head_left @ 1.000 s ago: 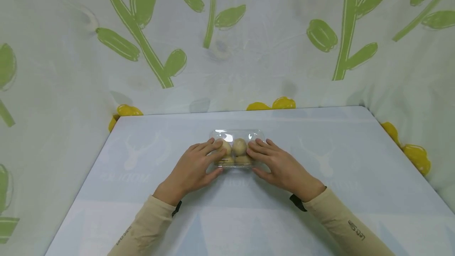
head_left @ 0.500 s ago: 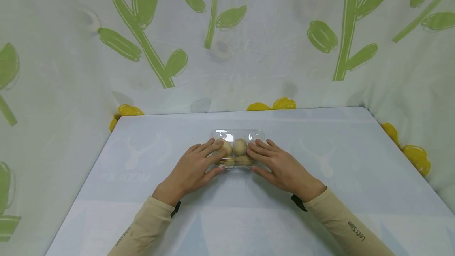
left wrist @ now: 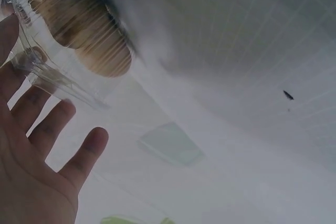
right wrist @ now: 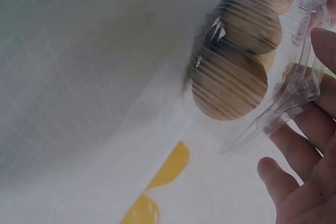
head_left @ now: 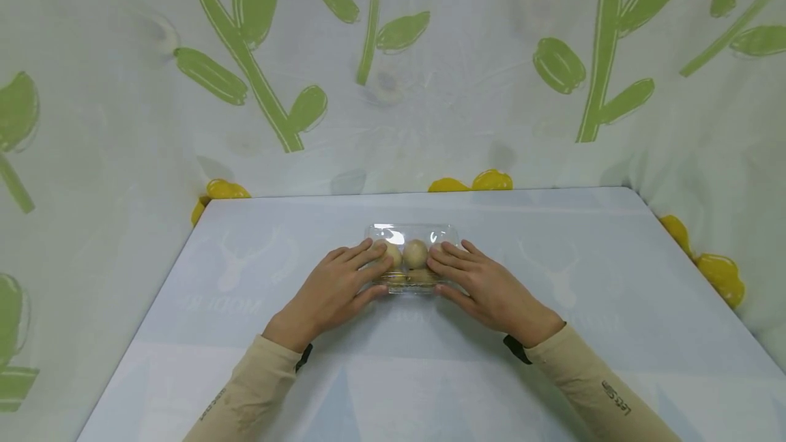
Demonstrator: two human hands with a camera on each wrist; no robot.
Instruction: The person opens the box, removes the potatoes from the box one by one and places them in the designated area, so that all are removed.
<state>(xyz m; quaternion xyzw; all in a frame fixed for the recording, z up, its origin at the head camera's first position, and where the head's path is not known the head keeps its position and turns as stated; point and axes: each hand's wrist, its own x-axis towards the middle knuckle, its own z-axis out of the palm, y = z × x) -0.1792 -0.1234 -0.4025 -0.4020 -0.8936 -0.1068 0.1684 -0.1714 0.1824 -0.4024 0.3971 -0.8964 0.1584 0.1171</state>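
Note:
A clear plastic clamshell box (head_left: 413, 231) lies on the table with its lid down. Several rounded, beige-brown, egg-like pieces (head_left: 415, 254) show through it; their exact kind is unclear. On the box's left side rests my left hand (head_left: 331, 292), fingers spread over the lid and thumb near the front edge. My right hand (head_left: 491, 290) mirrors it on the right side. In the left wrist view, fairly straight fingertips (left wrist: 65, 106) meet or near the clear rim. The right wrist view shows the right hand (right wrist: 310, 166) likewise at the rim. The hands cover parts of both box ends.
The white table (head_left: 405, 374) has faint pale-blue prints and extends around the box. Behind it and at both sides hang pale cloth walls (head_left: 454, 101) with green leaves and yellow flowers. The table's back edge is a short way beyond the box.
The head view has shifted very slightly. Both hands stay on the box in nearly the same pose, and the box stays in place.

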